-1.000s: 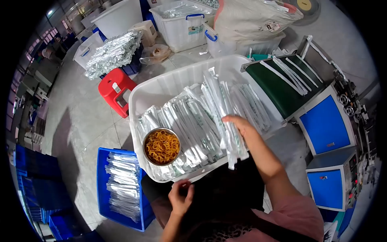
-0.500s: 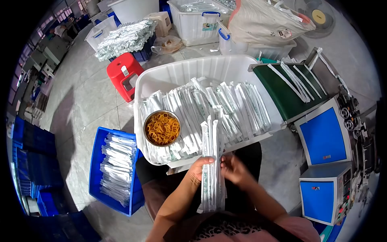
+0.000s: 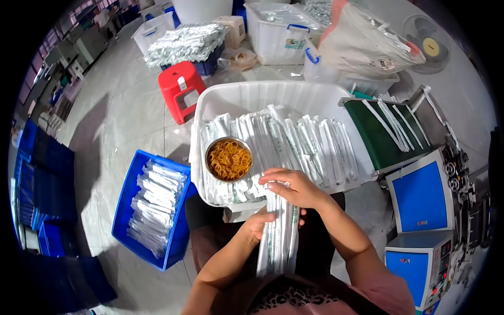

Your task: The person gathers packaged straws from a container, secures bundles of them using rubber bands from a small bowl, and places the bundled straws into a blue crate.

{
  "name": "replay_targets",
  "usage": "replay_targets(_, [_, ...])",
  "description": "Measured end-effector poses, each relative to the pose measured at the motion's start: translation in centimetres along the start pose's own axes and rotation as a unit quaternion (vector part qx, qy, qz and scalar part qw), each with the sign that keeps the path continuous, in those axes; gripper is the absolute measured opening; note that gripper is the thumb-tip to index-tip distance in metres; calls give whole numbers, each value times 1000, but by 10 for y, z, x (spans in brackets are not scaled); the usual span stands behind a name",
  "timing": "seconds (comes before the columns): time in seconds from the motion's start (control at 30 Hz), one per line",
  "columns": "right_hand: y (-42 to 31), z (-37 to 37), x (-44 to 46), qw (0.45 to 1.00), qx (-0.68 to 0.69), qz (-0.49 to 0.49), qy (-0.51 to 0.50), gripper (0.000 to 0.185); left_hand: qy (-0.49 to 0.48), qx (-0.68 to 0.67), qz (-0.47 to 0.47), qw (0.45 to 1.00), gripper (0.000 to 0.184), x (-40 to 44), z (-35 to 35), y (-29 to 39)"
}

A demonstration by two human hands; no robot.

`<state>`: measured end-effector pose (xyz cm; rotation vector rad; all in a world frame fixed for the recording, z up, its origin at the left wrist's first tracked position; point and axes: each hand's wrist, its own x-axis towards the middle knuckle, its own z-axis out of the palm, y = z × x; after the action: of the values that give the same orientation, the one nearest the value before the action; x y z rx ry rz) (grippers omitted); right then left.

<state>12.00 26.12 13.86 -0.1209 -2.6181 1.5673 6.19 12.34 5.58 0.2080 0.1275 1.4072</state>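
Note:
My left hand (image 3: 258,224) is wrapped around an upright bundle of long, thin wrapped packets (image 3: 281,236), white and clear with green print, in front of my lap. Its fingertips show on the bundle's right side. Over the bundle's top end lies my right hand (image 3: 296,189), fingers stretched out to the left and thumb a little apart beneath them. Just beyond is a white tub (image 3: 252,90) with many similar packets (image 3: 299,139) lying in it. A round metal bowl of yellow-brown rubber bands (image 3: 229,160) rests on the packets at the tub's left.
A blue bin (image 3: 122,210) of wrapped packets stands left on the floor. A red stool (image 3: 181,84) is behind it. To the right are a green conveyor belt (image 3: 370,126) carrying several packets and a blue-panelled machine (image 3: 420,189). More tubs and a woven sack (image 3: 362,47) stand behind.
My right hand has moved from the bundle's right side up over its top end. The bundle sits lower, still in my left hand. The whole view has shifted.

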Motion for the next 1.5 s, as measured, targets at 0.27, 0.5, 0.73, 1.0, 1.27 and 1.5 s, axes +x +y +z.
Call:
replay_targets(0.27, [-5,20,29,992,38,-55,107,28,150,176,9,973,46,-17,38,23])
replay_targets(0.5, [-5,61,44,975,-4,-75,210,40,229,119,89,962,43,-58,22,40])
replay_targets(0.73, [-15,69,-18,956,177,150,182,21,224,119,127,959,51,-61,16,41])
replay_targets(1.0, [106,-56,37,947,62,217,230,32,199,67,203,957,43,-75,20,40])
replay_targets(1.27, [-36,37,68,919,-249,-262,159,60,219,204,78,951,50,-79,35,66])
replay_targets(1.5, [-24,68,65,978,118,-168,-21,42,107,131,81,982,65,-88,26,44])
